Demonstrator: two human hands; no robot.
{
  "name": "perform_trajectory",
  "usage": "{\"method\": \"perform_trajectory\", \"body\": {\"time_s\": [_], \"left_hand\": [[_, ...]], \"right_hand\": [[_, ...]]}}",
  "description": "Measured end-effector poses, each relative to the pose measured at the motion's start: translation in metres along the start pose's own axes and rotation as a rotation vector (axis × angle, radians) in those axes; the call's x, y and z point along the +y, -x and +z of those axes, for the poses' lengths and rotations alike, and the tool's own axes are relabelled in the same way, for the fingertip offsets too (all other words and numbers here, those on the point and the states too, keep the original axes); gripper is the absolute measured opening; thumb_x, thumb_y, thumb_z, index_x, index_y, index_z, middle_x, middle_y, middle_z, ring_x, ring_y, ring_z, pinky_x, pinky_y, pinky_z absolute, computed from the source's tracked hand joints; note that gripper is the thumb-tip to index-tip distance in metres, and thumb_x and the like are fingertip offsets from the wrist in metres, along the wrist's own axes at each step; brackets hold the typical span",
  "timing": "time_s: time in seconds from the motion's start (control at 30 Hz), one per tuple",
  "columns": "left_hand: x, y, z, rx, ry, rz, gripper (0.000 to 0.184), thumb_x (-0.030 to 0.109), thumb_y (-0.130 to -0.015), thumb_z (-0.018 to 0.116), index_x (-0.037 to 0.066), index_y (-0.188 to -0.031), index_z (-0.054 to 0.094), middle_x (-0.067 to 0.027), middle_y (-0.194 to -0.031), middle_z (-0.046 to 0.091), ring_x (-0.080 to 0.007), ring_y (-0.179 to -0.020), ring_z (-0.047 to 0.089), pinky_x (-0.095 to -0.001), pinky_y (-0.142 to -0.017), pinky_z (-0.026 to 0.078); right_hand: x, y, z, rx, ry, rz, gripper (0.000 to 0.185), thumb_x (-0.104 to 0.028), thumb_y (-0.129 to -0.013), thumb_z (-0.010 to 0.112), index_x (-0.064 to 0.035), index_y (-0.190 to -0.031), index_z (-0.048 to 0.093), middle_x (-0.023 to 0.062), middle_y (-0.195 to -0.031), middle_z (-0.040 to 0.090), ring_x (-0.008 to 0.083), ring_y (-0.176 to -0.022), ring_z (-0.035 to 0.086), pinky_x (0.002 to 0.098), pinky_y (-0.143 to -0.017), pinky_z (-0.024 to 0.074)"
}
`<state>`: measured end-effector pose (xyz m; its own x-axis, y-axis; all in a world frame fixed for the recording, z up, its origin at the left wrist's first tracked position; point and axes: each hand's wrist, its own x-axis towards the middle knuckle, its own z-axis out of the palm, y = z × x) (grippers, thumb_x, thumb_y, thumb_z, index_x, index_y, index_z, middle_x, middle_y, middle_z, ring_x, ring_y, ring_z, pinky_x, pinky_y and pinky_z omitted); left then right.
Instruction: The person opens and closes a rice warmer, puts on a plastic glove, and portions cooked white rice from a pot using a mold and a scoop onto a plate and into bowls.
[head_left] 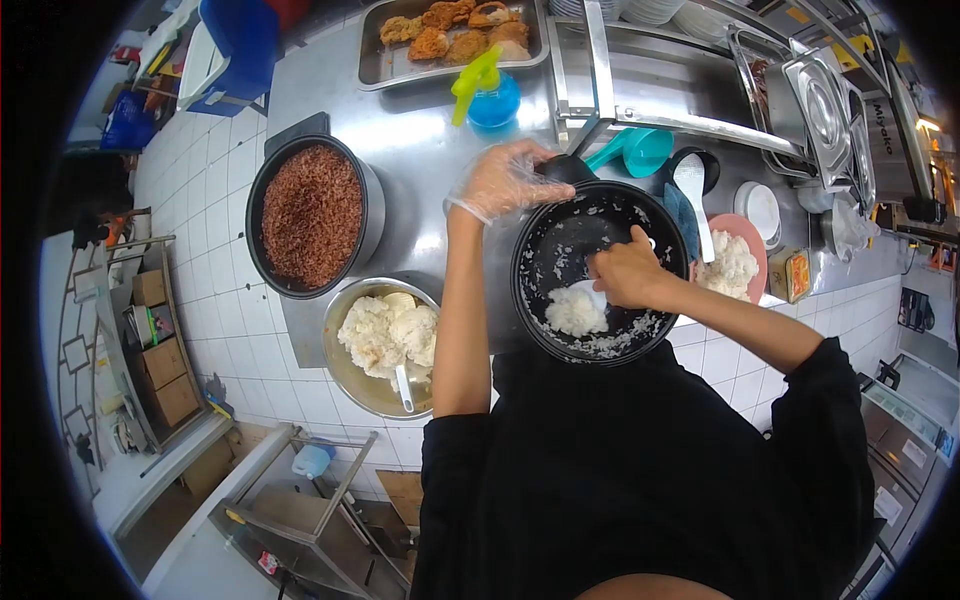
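Note:
A black pot (570,235) with rice grains stuck to its inside stands in front of me. My left hand (508,182), in a clear plastic glove, grips the black pot handle (566,170) at the upper left rim. Inside the pot, my right hand (628,270) is closed round a white rice paddle (594,292). At the paddle's end lies a clump of white rice (576,311). To the left, a metal bowl (345,385) holds white rice and a white spoon (404,388). Beyond it stands a pot of reddish-brown rice (311,215).
A tray of fried pieces (375,70) and a blue spray bottle (492,104) are at the back. A metal rack (690,122) overhangs the counter. To the right are a teal scoop (648,152), a white paddle (692,185) and a pink plate (755,240) of rice.

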<state>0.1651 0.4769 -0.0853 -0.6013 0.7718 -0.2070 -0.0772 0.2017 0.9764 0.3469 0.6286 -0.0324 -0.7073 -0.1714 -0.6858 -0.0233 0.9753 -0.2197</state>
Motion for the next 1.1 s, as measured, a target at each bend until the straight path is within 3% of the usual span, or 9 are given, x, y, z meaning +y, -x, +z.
{"method": "perform_trajectory", "body": {"time_s": [0.17, 0.37, 0.57, 0.63, 0.77, 0.83, 0.87, 0.97, 1.1], "left_hand": [[-0.001, 0.0, 0.001, -0.013, 0.069, -0.009, 0.061, 0.03, -0.061, 0.095, 0.001, -0.107, 0.067, -0.0075, -0.105, 0.07, -0.0138, -0.095, 0.064, -0.0288, -0.089, 0.051], [0.0, 0.004, 0.004, 0.075, -0.083, 0.029, 0.06, 0.035, -0.062, 0.094, 0.004, -0.106, 0.069, -0.0078, -0.103, 0.071, -0.015, -0.095, 0.065, -0.0297, -0.089, 0.052], [0.032, 0.045, 0.003, 0.437, -0.35, 0.097, 0.059, 0.032, -0.065, 0.093, 0.005, -0.11, 0.069, -0.0086, -0.103, 0.071, -0.0161, -0.096, 0.065, -0.0305, -0.089, 0.052], [0.042, 0.07, -0.001, 0.533, -0.198, 0.159, 0.055, 0.028, -0.069, 0.091, 0.004, -0.112, 0.067, -0.0093, -0.105, 0.07, -0.0179, -0.1, 0.065, -0.0321, -0.091, 0.051], [0.072, 0.153, -0.016, 0.817, 0.1, 0.336, 0.043, 0.014, -0.082, 0.08, -0.002, -0.118, 0.062, -0.0133, -0.119, 0.063, -0.0232, -0.108, 0.061, -0.0351, -0.095, 0.049], [0.049, 0.205, -0.045, 1.039, -0.305, 0.311, 0.05, 0.037, -0.097, 0.056, -0.003, -0.126, 0.056, -0.0159, -0.125, 0.056, -0.0267, -0.121, 0.054, -0.0368, -0.102, 0.045], [0.033, 0.225, -0.05, 1.121, 0.175, 0.37, 0.049, 0.035, -0.101, 0.05, -0.004, -0.132, 0.05, -0.0186, -0.128, 0.056, -0.0279, -0.122, 0.053, -0.04, -0.104, 0.046], [0.023, 0.287, -0.05, 1.385, 0.432, 0.477, 0.053, 0.039, -0.102, 0.047, -0.002, -0.134, 0.047, -0.0174, -0.13, 0.056, -0.0293, -0.122, 0.055, -0.0427, -0.105, 0.045], [0.008, 0.344, -0.037, 1.729, 0.378, 0.408, 0.062, 0.048, -0.096, 0.056, 0.002, -0.136, 0.046, -0.015, -0.13, 0.055, -0.0261, -0.121, 0.053, -0.0406, -0.106, 0.042]], "right_hand": [[-0.002, 0.003, -0.006, 0.11, -0.278, -0.002, 0.012, -0.023, -0.082, 0.071, -0.014, -0.09, 0.073, 0.0131, -0.084, 0.072, 0.0304, -0.086, 0.068, 0.0471, -0.094, 0.0284], [0.02, 0.006, -0.012, 0.2, -0.395, -0.292, 0.014, -0.022, -0.084, 0.07, -0.0146, -0.096, 0.072, 0.0092, -0.092, 0.074, 0.0273, -0.09, 0.067, 0.0443, -0.092, 0.0276], [0.039, 0.018, -0.034, 0.183, -0.463, -0.357, 0.014, -0.023, -0.086, 0.07, -0.0134, -0.097, 0.071, 0.0037, -0.078, 0.073, 0.0174, -0.087, 0.069, 0.0404, -0.094, 0.0243], [0.042, 0.029, -0.051, 0.166, -0.506, -0.357, 0.014, -0.021, -0.087, 0.07, -0.013, -0.097, 0.071, 0.0024, -0.078, 0.073, 0.0151, -0.086, 0.07, 0.0407, -0.096, 0.0231], [0.031, 0.042, -0.083, 0.174, -0.626, -0.289, 0.013, -0.011, -0.086, 0.07, -0.0036, -0.097, 0.069, 0.0025, -0.077, 0.07, 0.0091, -0.065, 0.067, 0.0249, -0.084, 0.0416], [0.008, 0.045, -0.1, 0.174, -0.588, -0.276, 0.012, -0.016, -0.089, 0.067, -0.0074, -0.097, 0.068, 0.001, -0.078, 0.071, 0.0101, -0.071, 0.067, 0.0367, -0.091, 0.0381], [-0.011, 0.048, -0.109, 0.21, -0.542, -0.278, 0.012, -0.017, -0.09, 0.066, -0.0085, -0.097, 0.068, 0.0014, -0.079, 0.071, 0.0117, -0.073, 0.067, 0.0404, -0.092, 0.0367], [-0.075, 0.029, -0.108, 0.392, -0.315, -0.334, 0.014, -0.014, -0.092, 0.058, -0.0134, -0.103, 0.066, 0.0028, -0.092, 0.073, 0.0192, -0.087, 0.068, 0.0521, -0.093, 0.0309], [-0.177, -0.017, -0.033, 0.639, -0.063, -0.422, 0.035, -0.007, -0.081, 0.061, -0.0146, -0.115, 0.063, 0.0066, -0.097, 0.071, 0.029, -0.101, 0.062, 0.0512, -0.087, 0.0354]]}}
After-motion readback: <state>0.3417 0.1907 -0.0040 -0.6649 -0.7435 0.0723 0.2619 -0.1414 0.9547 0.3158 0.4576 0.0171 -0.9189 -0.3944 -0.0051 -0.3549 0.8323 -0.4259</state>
